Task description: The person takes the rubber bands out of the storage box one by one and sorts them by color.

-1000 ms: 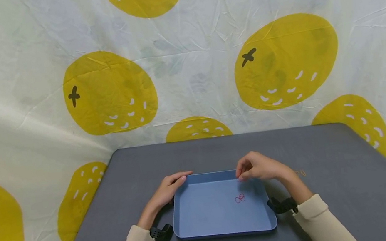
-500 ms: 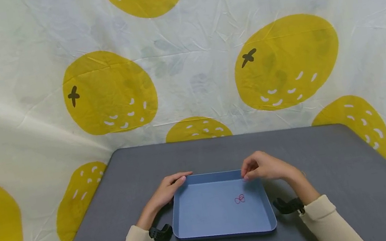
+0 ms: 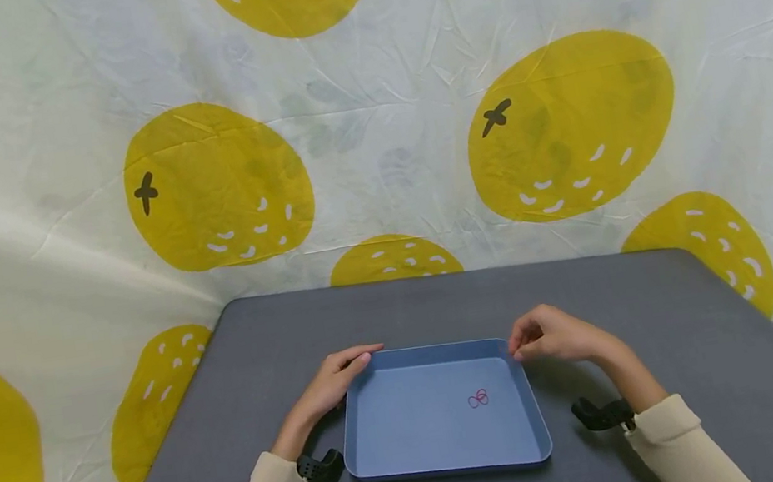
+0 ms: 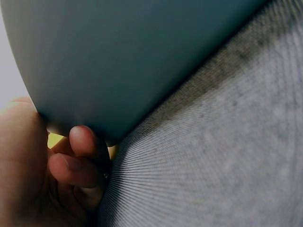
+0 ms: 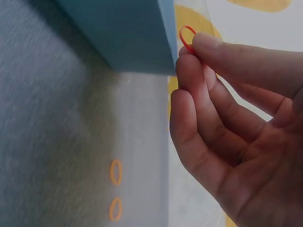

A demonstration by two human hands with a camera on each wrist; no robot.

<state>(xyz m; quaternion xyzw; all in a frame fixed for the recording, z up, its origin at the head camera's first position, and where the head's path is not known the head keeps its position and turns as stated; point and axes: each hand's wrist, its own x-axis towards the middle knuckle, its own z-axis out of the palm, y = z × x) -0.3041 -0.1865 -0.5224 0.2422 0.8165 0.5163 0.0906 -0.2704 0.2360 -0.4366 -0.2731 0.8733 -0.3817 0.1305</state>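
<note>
A blue rectangular tray (image 3: 445, 421) lies on the grey table. At its far left corner, my left hand (image 3: 332, 378) holds the wall, thumb at the rim and fingers curled on the outside. In the left wrist view those fingers (image 4: 83, 142) bend against the tray's outer side (image 4: 132, 61). My right hand (image 3: 553, 333) is at the far right corner, pinching a red rubber band (image 5: 187, 38) between thumb and index finger, plain in the right wrist view. Inside the tray, right of its middle, lies a small cluster of red rubber bands (image 3: 478, 399).
Two orange rubber bands (image 5: 116, 172) lie on the table beyond the tray's right side; my right forearm hides them in the head view. A white cloth with yellow fruit prints (image 3: 387, 148) hangs behind the table (image 3: 293, 323) and along its sides.
My right hand has moved rightward from over the tray's far wall to its far right corner. The orange bands have gone behind that arm in the head view. My left hand stays put.
</note>
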